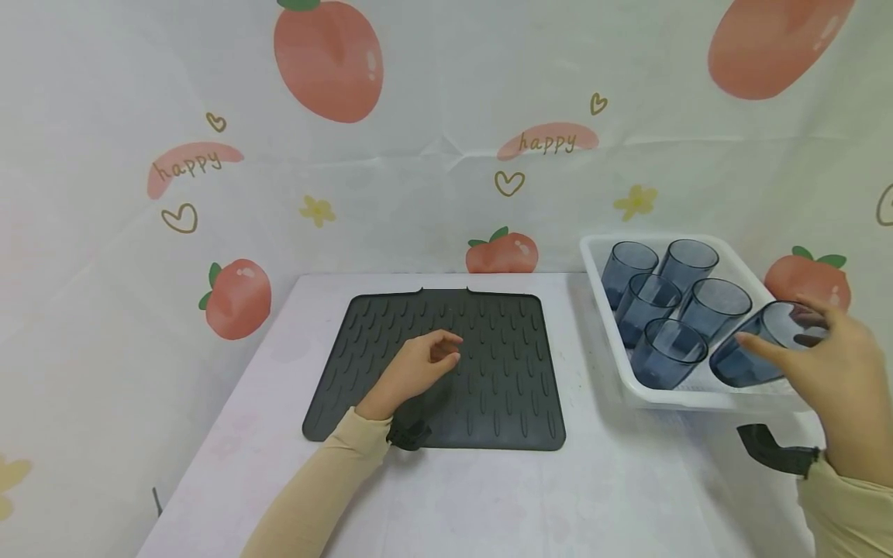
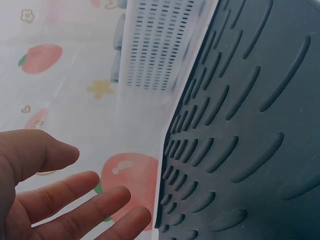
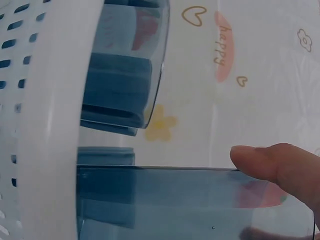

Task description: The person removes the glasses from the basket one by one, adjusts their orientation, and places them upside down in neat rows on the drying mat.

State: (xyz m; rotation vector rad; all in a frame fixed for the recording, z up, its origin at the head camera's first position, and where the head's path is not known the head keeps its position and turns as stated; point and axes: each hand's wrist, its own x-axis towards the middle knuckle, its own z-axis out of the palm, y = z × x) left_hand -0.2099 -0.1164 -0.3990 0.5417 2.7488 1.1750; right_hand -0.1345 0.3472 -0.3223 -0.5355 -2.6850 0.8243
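Note:
My right hand [image 1: 840, 372] grips a clear blue drinking glass [image 1: 749, 353] near its rim, thumb on one side and fingers on the other. The glass leans at the near right corner of a white plastic basket [image 1: 698, 399]. In the right wrist view the thumb [image 3: 270, 162] presses the wall of the glass [image 3: 175, 200], which overlaps the basket edge. Over a dark ribbed drying mat [image 1: 488, 395], my left hand [image 1: 415, 368] hovers with loosely bent fingers and holds nothing. The left wrist view shows its thumb and fingers spread apart.
Several more blue glasses [image 1: 670, 353] stand close together in the basket, left of the held one. The basket has slotted walls [image 2: 160, 45]. A white cloth covers the table [image 1: 488, 504], and a fruit-printed sheet [image 1: 418, 194] hangs behind it.

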